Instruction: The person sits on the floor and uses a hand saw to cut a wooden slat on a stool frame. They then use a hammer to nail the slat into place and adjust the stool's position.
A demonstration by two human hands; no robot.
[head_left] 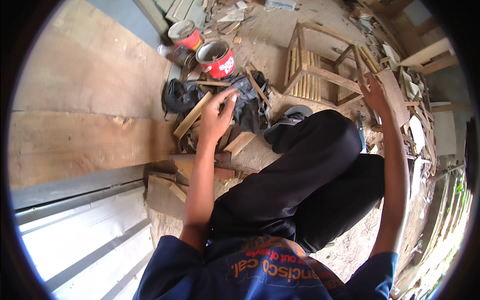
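My left hand (216,116) hovers with fingers spread over a heap of short wood offcuts (192,116) and dark cloth (182,95) on the dusty floor; it holds nothing that I can see. My right hand (376,94) reaches out to the right and grips the edge of a flat brown board (395,95) standing beside a small bamboo-and-wood stool frame (315,70). My knees in black trousers (310,175) fill the middle between both arms.
Two red tins (216,59) stand behind the scrap heap. Wide wooden planks (75,100) and corrugated metal sheet (75,235) line the left. More wood scraps (415,105) pile up at the right. A dark sandal (290,122) lies by my foot.
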